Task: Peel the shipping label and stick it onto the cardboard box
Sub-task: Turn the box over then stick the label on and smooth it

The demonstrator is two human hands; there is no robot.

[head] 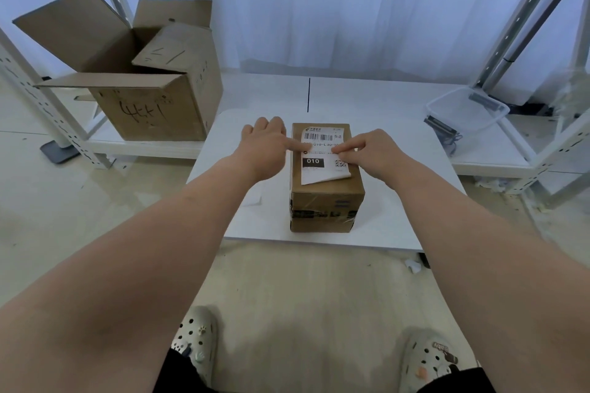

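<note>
1. A long white curtain [319, 9] hangs across the back, and soft light glows through it.
2. The floor [79, 217] is pale and smooth.
3. A small white table [399, 201] stands in the middle.
4. Behind it runs a low white shelf [367, 92], held by metal racks [38, 96] with rows of little holes.
5. A big open brown box [153, 112] (someone scribbled on its front) sits on the shelf at the left.
6. A clear plastic tub [466, 108] sits at the right.

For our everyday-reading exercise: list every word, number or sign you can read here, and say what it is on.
"010": white on black block, shipping label on the cardboard box.
"010-L30-5": same label, cut off both ends.
"baby": right shoe.
Label's small print, open carton's scrawl: unreadable.
</note>
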